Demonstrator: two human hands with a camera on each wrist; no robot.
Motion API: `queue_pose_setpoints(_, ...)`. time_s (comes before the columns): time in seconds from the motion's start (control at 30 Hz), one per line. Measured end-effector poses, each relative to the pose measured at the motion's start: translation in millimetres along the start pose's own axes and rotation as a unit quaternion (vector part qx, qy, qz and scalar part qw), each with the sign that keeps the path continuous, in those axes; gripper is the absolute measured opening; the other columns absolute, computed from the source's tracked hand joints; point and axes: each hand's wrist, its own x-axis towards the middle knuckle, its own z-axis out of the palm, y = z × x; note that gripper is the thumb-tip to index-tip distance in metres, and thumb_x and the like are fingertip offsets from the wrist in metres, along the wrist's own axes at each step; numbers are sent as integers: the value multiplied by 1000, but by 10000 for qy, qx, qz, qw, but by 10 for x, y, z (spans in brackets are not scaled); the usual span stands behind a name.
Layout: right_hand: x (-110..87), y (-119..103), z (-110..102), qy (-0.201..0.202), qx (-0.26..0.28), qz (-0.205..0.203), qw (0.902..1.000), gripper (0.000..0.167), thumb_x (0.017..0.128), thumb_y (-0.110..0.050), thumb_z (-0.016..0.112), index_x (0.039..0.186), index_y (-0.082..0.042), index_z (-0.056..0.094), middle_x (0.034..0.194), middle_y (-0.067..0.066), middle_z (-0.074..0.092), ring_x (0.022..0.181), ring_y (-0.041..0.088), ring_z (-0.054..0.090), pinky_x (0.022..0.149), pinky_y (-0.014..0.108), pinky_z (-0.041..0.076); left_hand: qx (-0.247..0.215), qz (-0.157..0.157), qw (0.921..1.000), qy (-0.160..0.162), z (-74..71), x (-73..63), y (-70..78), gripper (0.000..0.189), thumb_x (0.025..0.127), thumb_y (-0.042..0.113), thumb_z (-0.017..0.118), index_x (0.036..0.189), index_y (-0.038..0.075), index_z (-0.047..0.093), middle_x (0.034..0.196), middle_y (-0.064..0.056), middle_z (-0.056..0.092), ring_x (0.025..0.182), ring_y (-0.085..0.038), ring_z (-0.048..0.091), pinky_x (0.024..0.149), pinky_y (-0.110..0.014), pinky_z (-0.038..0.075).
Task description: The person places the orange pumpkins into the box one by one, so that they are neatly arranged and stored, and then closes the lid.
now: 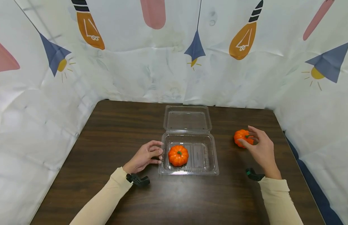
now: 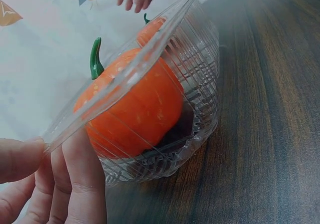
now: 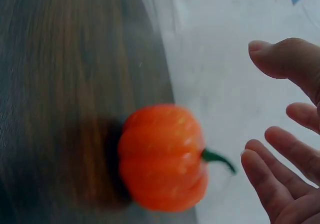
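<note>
An open clear plastic clamshell container (image 1: pixel 202 157) sits on the table with its lid (image 1: pixel 188 118) folded back. Inside its left half rests a small orange pumpkin (image 1: pixel 178 155) with a green stem. My left hand (image 1: pixel 145 156) pinches the container's left rim between thumb and fingers, as the left wrist view shows up close. Right of the container, a second orange pumpkin (image 1: pixel 240 136) lies on the table. Above it hovers my right hand (image 1: pixel 262 150), thumb and fingers spread apart. In the right wrist view, a gap shows between those fingers and the pumpkin's stem (image 3: pixel 218 159).
The dark wood-grain table (image 1: pixel 120 122) carries the container and both pumpkins. White cloth (image 1: pixel 162 75) printed with lamps and bulbs hangs behind and along both sides. A black wrist device (image 1: pixel 138 180) is worn on each arm, over cream sleeves.
</note>
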Motion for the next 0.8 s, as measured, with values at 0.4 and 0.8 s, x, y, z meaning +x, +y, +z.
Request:
queue_pose_setpoints(0.4,9,286,20,285,29,562,9980,67,86,-29,86,142,-7,59,138,18,62,115,24,64,89,-3,39,34,-29,10000,24,-1,6,-8,52,103,18,64,147,2,41,101,1,66,87,-16,65,80,-31,65)
queue_pose_setpoints(0.8,-12,483,55,-265,156,1136,9931,78,89,-43,81,150,-6,50,149,22,56,128,41,59,105,62,47,6,-20,10000,-13,-2,10,-5,51,104,17,63,147,1,40,100,2,65,87,-15,65,81,-31,65)
